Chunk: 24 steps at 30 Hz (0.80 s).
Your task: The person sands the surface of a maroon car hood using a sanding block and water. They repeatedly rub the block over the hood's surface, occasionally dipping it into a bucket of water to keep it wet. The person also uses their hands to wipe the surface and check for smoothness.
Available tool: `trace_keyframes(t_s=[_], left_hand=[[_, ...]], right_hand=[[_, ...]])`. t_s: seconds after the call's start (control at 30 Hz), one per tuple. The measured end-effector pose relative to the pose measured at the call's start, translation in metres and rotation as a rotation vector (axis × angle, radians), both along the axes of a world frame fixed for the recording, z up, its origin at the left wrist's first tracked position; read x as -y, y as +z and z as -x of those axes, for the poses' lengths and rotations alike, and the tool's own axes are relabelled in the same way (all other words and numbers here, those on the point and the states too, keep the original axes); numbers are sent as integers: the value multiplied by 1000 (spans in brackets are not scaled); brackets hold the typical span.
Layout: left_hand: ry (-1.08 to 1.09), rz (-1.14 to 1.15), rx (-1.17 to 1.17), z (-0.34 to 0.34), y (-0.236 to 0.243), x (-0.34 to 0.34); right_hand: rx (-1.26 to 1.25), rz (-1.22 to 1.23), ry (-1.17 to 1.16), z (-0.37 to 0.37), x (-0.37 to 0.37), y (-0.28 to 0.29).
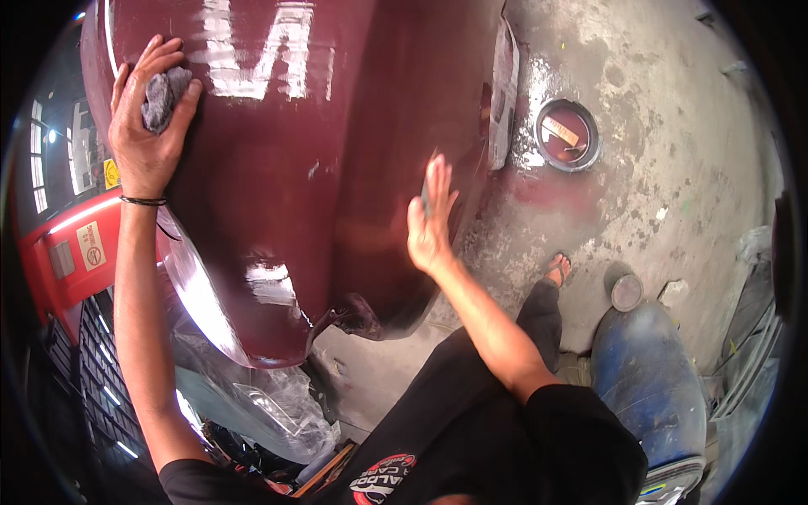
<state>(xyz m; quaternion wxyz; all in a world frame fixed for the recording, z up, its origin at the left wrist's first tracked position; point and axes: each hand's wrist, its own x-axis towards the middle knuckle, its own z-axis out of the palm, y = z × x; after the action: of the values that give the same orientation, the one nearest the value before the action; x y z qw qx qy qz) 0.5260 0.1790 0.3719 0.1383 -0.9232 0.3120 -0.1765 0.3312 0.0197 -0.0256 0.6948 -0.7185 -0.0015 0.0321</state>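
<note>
A glossy maroon car body panel (261,168) fills the middle of the head view, wet-looking and with bright reflections. At its upper left, my left hand (151,126) is curled round a crumpled grey cloth (164,99) resting against the panel. My right hand (433,219) lies on the panel's right side, fingers stretched out together. A thin grey piece (426,199) shows between its thumb and fingers, pressed against the paint; most of it is hidden by the hand.
On the stained concrete floor (640,185) stands a round black-rimmed bucket (566,135) of reddish liquid, with a light block inside. A small can (626,291) and a blue drum (648,379) are at the right. Clear plastic sheeting (278,412) lies below the panel; a red cabinet (76,244) stands left.
</note>
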Motion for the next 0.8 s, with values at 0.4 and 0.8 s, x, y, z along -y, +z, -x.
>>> trace_keyframes(t_s=[0.4,0.8], left_hand=[[-166,188,43,20,-11,25],[-200,162,-234,113,-53,-11]], right_hand=[[-227,-95,-213,-23,9,-76],[-97,-8,-227,157,-33,-30]])
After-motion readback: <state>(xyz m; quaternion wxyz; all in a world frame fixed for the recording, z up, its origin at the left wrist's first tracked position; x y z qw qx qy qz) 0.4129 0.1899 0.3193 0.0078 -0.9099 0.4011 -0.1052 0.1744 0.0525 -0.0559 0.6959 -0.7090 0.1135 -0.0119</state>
